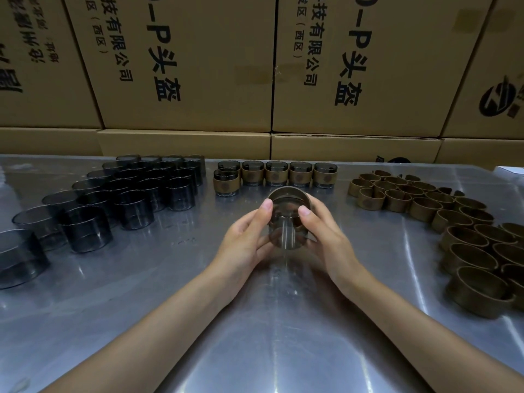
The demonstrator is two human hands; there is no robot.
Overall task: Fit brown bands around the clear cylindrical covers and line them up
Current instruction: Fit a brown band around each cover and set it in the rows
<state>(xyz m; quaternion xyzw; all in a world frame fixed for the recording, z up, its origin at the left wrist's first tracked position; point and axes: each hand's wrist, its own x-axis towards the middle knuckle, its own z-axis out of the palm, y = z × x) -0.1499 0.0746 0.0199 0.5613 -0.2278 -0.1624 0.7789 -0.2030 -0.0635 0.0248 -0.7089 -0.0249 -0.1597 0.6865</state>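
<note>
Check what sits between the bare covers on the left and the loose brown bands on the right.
Head view: the banded covers in a row, and nearer, both hands gripping one cover.

Printed cardboard boxes are standing stacked along the far edge; the reflective metal table is lying beneath them.

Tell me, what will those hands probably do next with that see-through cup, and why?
Probably set it beside the second-row piece. Both the left hand and right hand grip a clear cover that seems to carry a band already, near the finished row.
</note>
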